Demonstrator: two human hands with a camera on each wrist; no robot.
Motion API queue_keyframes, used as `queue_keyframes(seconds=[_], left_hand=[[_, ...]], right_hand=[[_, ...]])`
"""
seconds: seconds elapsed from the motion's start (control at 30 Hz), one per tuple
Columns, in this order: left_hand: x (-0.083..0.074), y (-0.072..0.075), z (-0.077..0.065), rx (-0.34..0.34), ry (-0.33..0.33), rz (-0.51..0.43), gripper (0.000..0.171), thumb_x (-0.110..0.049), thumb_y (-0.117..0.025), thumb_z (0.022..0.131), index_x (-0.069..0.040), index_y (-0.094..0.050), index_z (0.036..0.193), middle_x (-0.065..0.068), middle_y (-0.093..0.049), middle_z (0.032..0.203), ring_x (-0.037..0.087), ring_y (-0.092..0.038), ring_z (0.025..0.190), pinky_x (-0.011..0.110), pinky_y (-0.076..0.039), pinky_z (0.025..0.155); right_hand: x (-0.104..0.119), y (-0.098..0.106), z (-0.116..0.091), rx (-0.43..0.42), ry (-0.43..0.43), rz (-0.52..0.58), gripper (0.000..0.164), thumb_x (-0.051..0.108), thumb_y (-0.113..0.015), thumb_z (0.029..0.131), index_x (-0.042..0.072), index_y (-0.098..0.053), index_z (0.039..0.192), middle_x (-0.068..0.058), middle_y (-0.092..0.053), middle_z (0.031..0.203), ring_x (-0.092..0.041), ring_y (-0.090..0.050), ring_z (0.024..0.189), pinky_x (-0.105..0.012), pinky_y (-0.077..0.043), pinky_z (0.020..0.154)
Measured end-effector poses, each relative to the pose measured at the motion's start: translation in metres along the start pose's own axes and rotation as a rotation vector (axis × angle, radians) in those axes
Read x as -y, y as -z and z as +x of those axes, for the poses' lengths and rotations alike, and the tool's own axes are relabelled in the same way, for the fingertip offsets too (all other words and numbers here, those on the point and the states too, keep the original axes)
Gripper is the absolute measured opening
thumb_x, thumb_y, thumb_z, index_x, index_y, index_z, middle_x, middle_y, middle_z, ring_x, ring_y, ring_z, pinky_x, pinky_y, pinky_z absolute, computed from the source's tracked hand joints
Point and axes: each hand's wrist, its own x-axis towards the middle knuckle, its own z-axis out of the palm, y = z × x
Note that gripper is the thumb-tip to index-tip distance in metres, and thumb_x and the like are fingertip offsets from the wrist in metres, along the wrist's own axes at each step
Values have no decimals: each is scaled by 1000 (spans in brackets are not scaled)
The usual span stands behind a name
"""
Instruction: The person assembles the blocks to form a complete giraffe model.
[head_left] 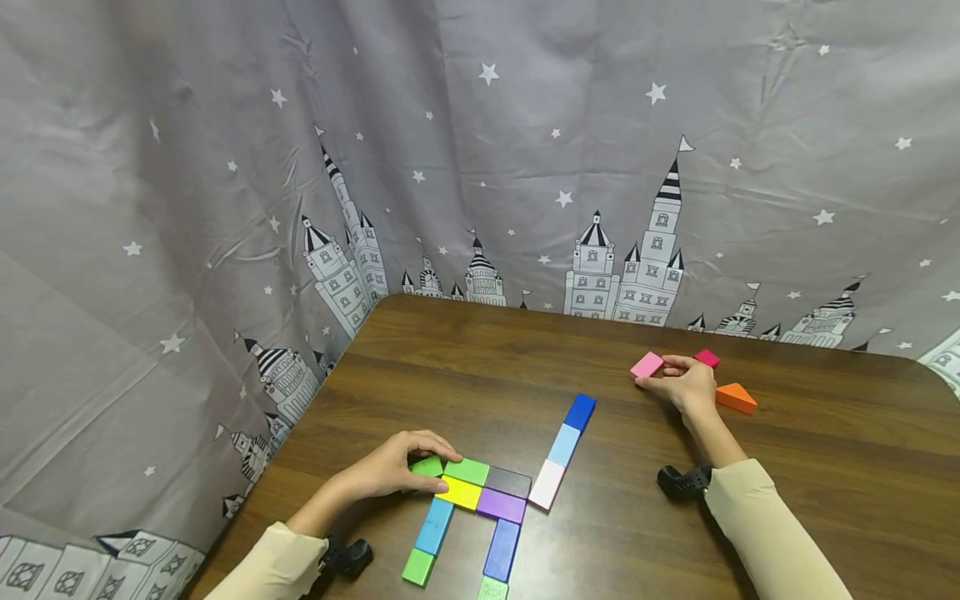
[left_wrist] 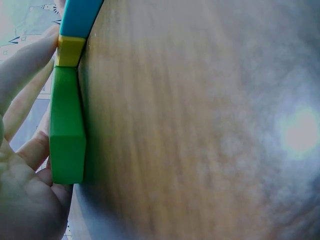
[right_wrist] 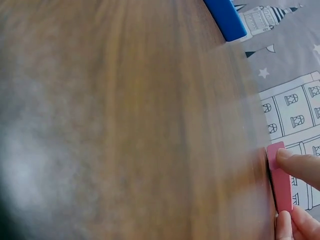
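In the head view, my left hand (head_left: 397, 467) rests over the left end of a block arrangement, its thumb at a yellow block (head_left: 461, 494) and a fingertip at a green block (head_left: 467, 472). Another green block (head_left: 426, 467) lies partly hidden beneath that hand; the left wrist view shows a green block (left_wrist: 67, 120) beside the palm and fairly straight fingers. Farther back on the right, my right hand (head_left: 688, 385) pinches a pink block (head_left: 647, 365) between thumb and fingers. The right wrist view shows this pink block (right_wrist: 281, 185) close to the tabletop.
Dark grey (head_left: 508, 482), purple (head_left: 501, 506) and several blue and green blocks join the arrangement. A slanted row of dark blue (head_left: 580, 412), light blue (head_left: 564, 445) and pale pink (head_left: 547, 485) blocks stands beside it. Near the right hand lie a red block (head_left: 707, 358) and an orange triangular block (head_left: 737, 398).
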Motion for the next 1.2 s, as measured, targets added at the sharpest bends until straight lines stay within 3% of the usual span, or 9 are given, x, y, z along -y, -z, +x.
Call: queue_keyframes(seconds=[0.23,0.6,0.93,1.2], left_hand=[[1,-1,-1,1,6,-6,35,-21,-80,87,-8,-72,119,3,-68,119,20,-59,114,33,-48,98],[3,0,1,-1,15,3,35,-23,-80,87,-10,-73,119,1,-67,119,20,-59,113,33,-48,97],[2,1,1,-4,-5,11,35,-22,-80,86,-10,-73,118,2,-68,119,19,-59,113,33,-48,97],[1,0,0,-3,7,14,35,-23,-80,86,-10,-73,118,1,-68,119,18,-59,113,33,-48,97]], right_hand=[[3,0,-3,27,7,77,65,9,-93,67,-13,-63,120,-10,-74,84,9,-57,60,-7,-46,61],[11,-12,-11,117,57,162,62,1,-89,71,-18,-58,121,-12,-73,87,8,-60,61,-10,-52,61],[15,-26,-16,167,68,214,58,-6,-87,69,-20,-58,117,-8,-70,81,5,-61,59,-13,-53,60],[18,-34,-20,197,68,134,62,-3,-90,66,-17,-59,118,-13,-72,86,5,-61,64,-11,-51,62]])
